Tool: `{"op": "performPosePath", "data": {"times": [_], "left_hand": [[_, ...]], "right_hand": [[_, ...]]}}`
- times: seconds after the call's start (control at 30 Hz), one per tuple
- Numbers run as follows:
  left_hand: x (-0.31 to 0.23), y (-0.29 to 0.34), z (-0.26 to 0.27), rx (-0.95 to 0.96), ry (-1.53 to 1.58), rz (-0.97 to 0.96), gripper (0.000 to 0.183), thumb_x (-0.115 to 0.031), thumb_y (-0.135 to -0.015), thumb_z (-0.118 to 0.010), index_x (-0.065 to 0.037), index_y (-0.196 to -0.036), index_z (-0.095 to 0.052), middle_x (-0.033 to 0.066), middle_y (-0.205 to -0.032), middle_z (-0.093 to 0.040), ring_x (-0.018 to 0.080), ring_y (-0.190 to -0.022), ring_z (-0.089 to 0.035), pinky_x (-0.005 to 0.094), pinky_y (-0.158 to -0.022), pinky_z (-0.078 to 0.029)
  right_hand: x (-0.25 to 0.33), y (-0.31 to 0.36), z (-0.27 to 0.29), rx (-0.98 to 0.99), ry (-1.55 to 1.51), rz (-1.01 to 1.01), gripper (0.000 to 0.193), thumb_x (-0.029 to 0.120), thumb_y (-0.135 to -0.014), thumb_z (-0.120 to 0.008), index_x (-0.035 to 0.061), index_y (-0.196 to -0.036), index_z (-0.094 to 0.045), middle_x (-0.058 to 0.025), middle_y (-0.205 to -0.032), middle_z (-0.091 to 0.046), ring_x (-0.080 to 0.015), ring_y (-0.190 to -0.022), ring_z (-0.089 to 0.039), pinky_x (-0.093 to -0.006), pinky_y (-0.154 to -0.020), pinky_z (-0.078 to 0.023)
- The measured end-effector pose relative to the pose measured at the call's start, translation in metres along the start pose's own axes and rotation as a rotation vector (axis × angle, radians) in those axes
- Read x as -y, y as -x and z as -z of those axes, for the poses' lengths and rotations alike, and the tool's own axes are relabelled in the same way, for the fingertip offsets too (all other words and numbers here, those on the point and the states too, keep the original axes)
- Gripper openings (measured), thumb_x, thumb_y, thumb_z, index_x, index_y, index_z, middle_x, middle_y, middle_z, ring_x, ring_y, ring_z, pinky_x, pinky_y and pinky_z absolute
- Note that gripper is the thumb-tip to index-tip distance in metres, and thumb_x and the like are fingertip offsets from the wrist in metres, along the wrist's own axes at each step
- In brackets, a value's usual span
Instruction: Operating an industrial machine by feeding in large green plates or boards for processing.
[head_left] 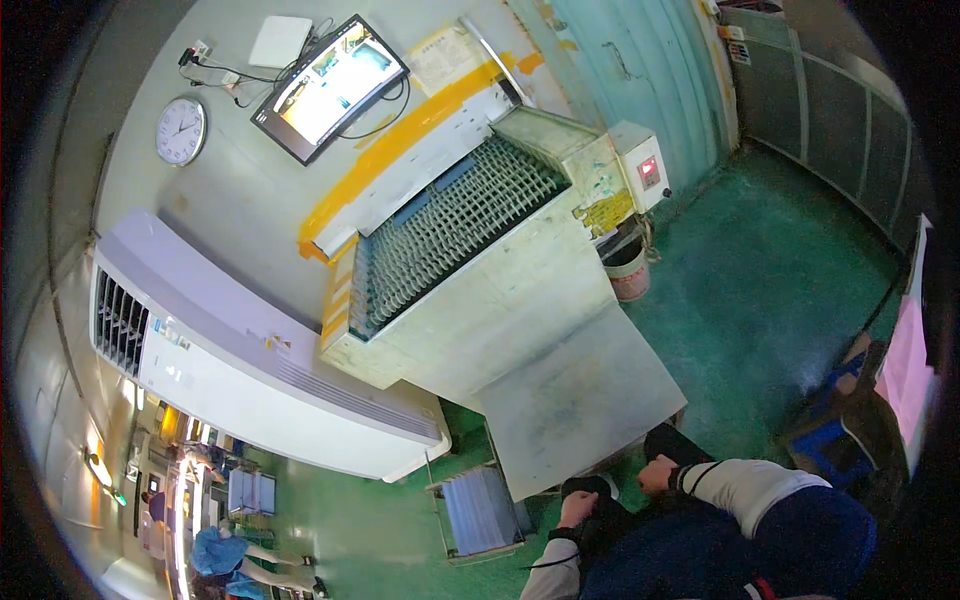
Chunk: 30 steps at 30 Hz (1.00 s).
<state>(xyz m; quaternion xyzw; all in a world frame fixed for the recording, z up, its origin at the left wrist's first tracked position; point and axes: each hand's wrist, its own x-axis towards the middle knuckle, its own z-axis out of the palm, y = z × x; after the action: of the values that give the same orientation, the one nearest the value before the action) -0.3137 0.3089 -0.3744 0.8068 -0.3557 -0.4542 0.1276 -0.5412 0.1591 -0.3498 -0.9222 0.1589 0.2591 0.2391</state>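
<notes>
My left hand (577, 510) is low in the head view, its fingers curled in, just in front of the near edge of a grey flat board (575, 400). To its right, my right hand (656, 475) is also closed, by the board's near right corner. Both hands rest close to my dark-clad legs, and nothing shows sticking out of either fist. Beyond the board stands a long pale machine (480, 290) with a bed of many ridged rollers (450, 230) across its top.
A control box (638, 165) with a red display and a bucket (628, 272) are at the machine's right end. A rack of pale sheets (482, 510) stands left of my hands. A white air conditioner (270, 370) is farther left. Another person (220, 550) stands at lower left.
</notes>
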Motion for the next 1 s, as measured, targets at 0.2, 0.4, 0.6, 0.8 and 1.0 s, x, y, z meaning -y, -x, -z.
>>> {"op": "performPosePath", "data": {"times": [0.2,0.4,0.6,0.8,1.0], "left_hand": [[-0.016,0.005,0.004,-0.067,-0.069,-0.086,0.039,-0.041,-0.08,-0.064,-0.003,-0.085,-0.071,0.0112,-0.075,-0.069,0.0246,-0.071,-0.067,0.0359,-0.067,-0.05],[0.001,0.024,-0.017,-0.258,-0.266,-0.455,0.033,-0.033,-0.079,-0.06,-0.002,-0.083,-0.071,0.0156,-0.076,-0.068,0.031,-0.071,-0.066,0.0374,-0.067,-0.051],[-0.03,-0.004,-0.033,-0.395,-0.074,-0.115,0.027,-0.026,-0.072,-0.06,-0.001,-0.073,-0.068,0.0196,-0.072,-0.064,0.0376,-0.07,-0.063,0.0445,-0.066,-0.05],[-0.037,0.038,-0.012,-0.261,0.017,0.077,0.022,-0.018,-0.068,-0.061,0.0,-0.077,-0.07,0.022,-0.082,-0.066,0.0362,-0.08,-0.065,0.0454,-0.069,-0.052],[-0.052,0.038,-0.005,-0.223,-0.067,-0.008,0.021,-0.014,-0.065,-0.064,-0.001,-0.08,-0.071,0.0191,-0.086,-0.068,0.034,-0.084,-0.067,0.0444,-0.07,-0.054]], "right_hand": [[-0.011,0.006,-0.001,-0.205,-0.136,-0.038,0.026,0.028,-0.079,-0.055,0.0079,-0.089,-0.068,-0.0139,-0.085,-0.067,-0.0347,-0.081,-0.064,-0.0486,-0.075,-0.047],[0.001,0.009,-0.001,-0.386,-0.329,0.013,0.023,0.023,-0.079,-0.056,0.004,-0.084,-0.068,-0.0186,-0.083,-0.065,-0.0383,-0.082,-0.062,-0.0475,-0.073,-0.049],[-0.044,-0.017,-0.04,-0.466,-0.246,0.107,0.021,0.024,-0.076,-0.063,0.0064,-0.087,-0.063,-0.0177,-0.088,-0.065,-0.0383,-0.089,-0.061,-0.0487,-0.073,-0.047],[-0.025,-0.022,-0.029,-0.263,-0.079,0.111,0.025,0.031,-0.076,-0.064,0.0091,-0.089,-0.068,-0.0143,-0.088,-0.068,-0.0347,-0.085,-0.064,-0.0443,-0.073,-0.049],[-0.025,-0.016,-0.016,-0.144,-0.102,0.157,0.029,0.034,-0.078,-0.063,0.0099,-0.092,-0.072,-0.0125,-0.092,-0.07,-0.0312,-0.088,-0.065,-0.0419,-0.077,-0.05]]}}
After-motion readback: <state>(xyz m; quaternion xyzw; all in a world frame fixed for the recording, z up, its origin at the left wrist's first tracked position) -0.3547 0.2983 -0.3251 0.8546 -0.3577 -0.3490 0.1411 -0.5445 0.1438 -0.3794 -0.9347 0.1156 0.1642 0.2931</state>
